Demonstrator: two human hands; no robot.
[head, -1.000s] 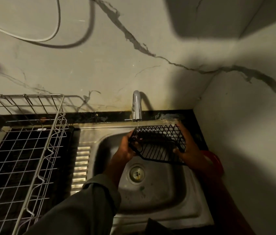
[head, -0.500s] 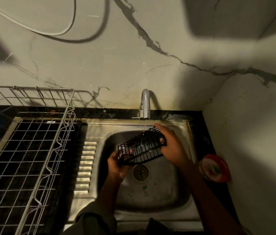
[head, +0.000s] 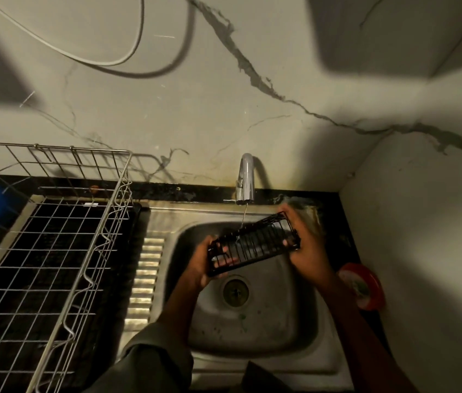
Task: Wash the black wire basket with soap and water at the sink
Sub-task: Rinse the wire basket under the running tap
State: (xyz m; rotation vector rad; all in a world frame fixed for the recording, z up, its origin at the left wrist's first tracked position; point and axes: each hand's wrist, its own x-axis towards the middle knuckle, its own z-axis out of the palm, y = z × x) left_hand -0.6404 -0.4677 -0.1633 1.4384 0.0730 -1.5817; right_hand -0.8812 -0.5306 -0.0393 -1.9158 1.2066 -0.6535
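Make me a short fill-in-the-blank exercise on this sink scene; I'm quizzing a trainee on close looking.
1. The black wire basket is held by ____ hands, the left hand and the right hand.
2. A thin stream of water falls from the ____ onto the basket.
3. The basket hangs over the sink, above its ____.
4. The metal dish rack stands to the ____ of the sink.

Missing words: both; tap; drain; left
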